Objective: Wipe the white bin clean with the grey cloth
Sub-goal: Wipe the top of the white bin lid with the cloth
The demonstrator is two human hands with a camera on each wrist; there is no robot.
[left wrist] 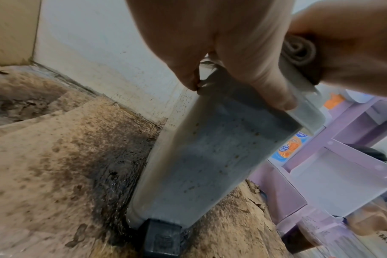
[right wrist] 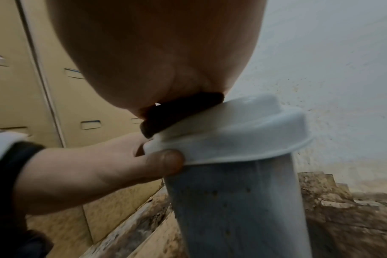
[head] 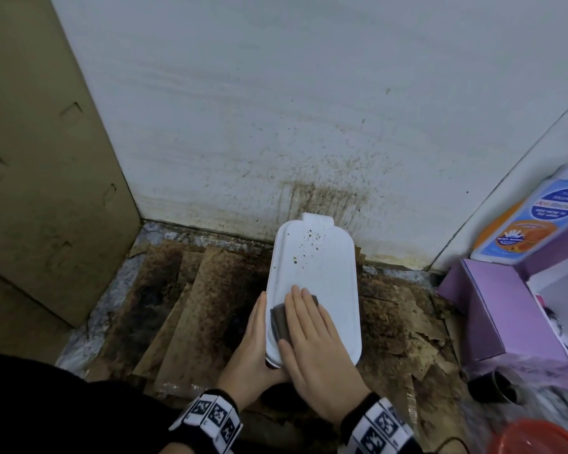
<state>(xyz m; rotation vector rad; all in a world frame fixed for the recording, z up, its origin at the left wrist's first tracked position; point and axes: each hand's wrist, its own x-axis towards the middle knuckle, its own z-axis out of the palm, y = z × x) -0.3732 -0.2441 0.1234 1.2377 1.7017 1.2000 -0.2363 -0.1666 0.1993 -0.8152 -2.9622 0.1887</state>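
The tall white bin (head: 322, 267) stands against the stained wall, and its lid carries brown crumbs (head: 309, 244) at the far end. My left hand (head: 259, 326) grips the lid's near-left rim, thumb on top; in the right wrist view the thumb (right wrist: 164, 162) curls under the lid (right wrist: 243, 132). My right hand (head: 305, 317) lies flat with straight fingers and presses the folded grey cloth (head: 278, 319) onto the lid's near end. The cloth (left wrist: 298, 50) shows rolled beneath the right palm. The speckled bin side (left wrist: 201, 157) ends at a black foot (left wrist: 161, 239).
Stained, torn cardboard (head: 191, 306) covers the floor around the bin. A tan cabinet (head: 46, 165) stands close on the left. On the right are purple boxes (head: 492, 309), a hand-soap bottle (head: 538, 217) and a red lid (head: 538, 437). The wall (head: 309, 126) is just behind.
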